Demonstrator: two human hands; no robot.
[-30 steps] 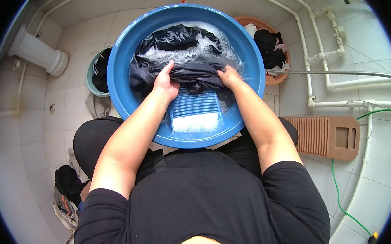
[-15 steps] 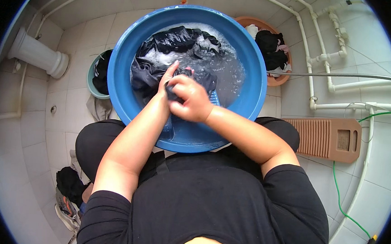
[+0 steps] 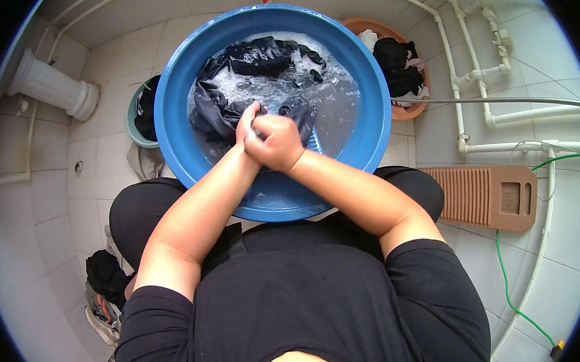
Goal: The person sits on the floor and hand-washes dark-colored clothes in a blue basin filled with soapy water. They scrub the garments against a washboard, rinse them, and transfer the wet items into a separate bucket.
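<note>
A large blue tub [image 3: 172, 109] in front of me holds sudsy grey water and a soaked dark garment [image 3: 257, 56]. Over the near part of the tub my two hands meet. My right hand [image 3: 276, 143] is closed in a fist around a bunched bit of the dark cloth. Against it lies my left hand [image 3: 245, 128], partly covered by the right and curled on the same cloth. Just right of the hands, the ribbed edge of a blue washboard [image 3: 315, 142] shows; the cloth and my hands hide most of it.
A teal basin [image 3: 133, 119] with dark clothes stands left of the tub. An orange basin [image 3: 421, 108] of clothes is at the back right. A brown washboard [image 3: 481, 194] lies at the right, near white pipes [image 3: 462, 119] and a green cord [image 3: 510, 301]. A shoe [image 3: 102, 316] is at the lower left.
My right hand has moved slightly down and left, pressing closer over the left hand. The left fingers, stretched upward before, are now more curled. The garment near the hands has shifted.
</note>
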